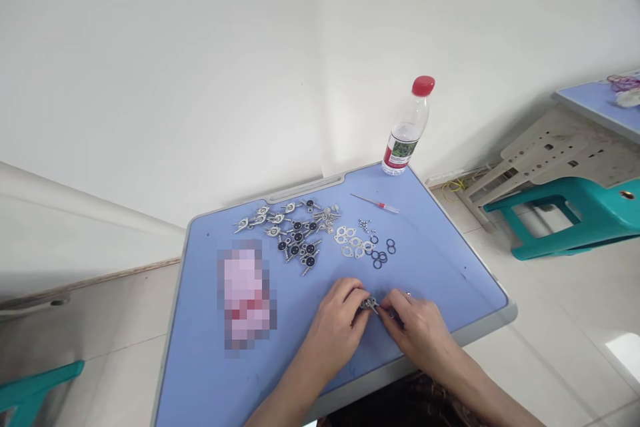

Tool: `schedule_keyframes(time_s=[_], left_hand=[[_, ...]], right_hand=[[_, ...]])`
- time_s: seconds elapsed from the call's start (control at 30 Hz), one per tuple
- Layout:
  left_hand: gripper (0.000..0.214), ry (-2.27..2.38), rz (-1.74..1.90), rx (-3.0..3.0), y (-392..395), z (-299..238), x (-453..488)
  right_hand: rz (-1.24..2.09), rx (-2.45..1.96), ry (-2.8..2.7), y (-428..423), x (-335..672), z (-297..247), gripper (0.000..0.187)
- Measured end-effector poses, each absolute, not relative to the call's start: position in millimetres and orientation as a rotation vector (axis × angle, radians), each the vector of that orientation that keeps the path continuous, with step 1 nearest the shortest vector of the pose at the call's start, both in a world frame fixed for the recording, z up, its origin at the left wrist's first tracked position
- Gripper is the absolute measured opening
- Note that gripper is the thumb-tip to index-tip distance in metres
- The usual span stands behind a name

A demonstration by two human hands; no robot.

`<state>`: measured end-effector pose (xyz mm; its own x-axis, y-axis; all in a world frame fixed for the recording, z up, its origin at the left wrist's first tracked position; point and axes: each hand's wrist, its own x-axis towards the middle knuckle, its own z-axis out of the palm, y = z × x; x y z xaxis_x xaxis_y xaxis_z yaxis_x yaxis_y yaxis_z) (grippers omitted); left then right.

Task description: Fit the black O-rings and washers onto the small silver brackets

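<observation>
the left hand and the right hand meet over the near part of the desk, fingers curled inward. both are pinching a small metal part between their fingertips, though it is too small to make out its exact form. just far of the hands lie black rubber rings and flat metal plates, with tiny metal beads beyond them. farther left, a cluster of metal fittings with black centres sits on the blue desk, and a pixelated pink object lies nearer on the left. at the far edge are a thin red-marked plastic stick and a red-capped water bottle — a teal stool stands on the floor to the right.
</observation>
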<state>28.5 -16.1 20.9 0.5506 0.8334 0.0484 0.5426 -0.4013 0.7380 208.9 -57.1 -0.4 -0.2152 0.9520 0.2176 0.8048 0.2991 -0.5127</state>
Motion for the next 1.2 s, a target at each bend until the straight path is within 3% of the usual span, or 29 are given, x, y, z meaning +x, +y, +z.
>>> schedule_keyframes(time_s=[1.2], left_hand=[[0.022, 1.074, 0.506, 2.050, -13.5, 21.6, 26.2]], right_hand=[[0.398, -1.571, -2.075, -59.7, 209.0, -3.4, 0.020]])
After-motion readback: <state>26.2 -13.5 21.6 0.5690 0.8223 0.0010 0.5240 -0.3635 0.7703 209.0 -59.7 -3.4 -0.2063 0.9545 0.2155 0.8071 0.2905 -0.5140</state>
